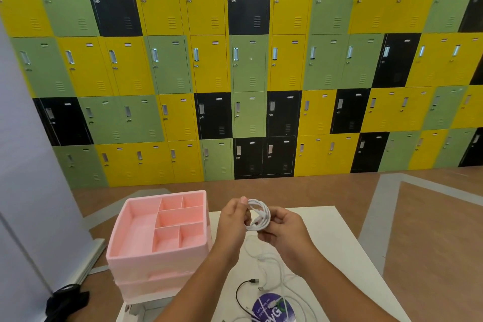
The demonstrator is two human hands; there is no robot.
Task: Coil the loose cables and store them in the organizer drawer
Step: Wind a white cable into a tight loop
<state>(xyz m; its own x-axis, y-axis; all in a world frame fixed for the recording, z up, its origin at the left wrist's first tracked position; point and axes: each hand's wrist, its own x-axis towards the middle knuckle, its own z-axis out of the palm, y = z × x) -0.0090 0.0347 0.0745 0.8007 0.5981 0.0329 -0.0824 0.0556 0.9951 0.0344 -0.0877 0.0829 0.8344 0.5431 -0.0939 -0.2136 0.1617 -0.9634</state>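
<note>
Over table (328, 238): left hand (232, 219), right hand (283, 231) hold one coil (261, 217).

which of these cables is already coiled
The coiled white cable, held by the left hand and right hand; the black cable and other white cables lie loose.

Coiled cable (258, 217): between left hand (232, 219) and right hand (282, 230), above the counter (326, 230).
Organizer (156, 256): on the counter, just left of the left hand, open compartments facing up.
Loose cables (277, 266): on the counter, under and nearer than the right hand.
Single thin cable (241, 293): on the counter, nearer than both hands, beside a round card (271, 307).
Lockers (248, 60): well beyond both hands, across the floor (431, 243).
</note>
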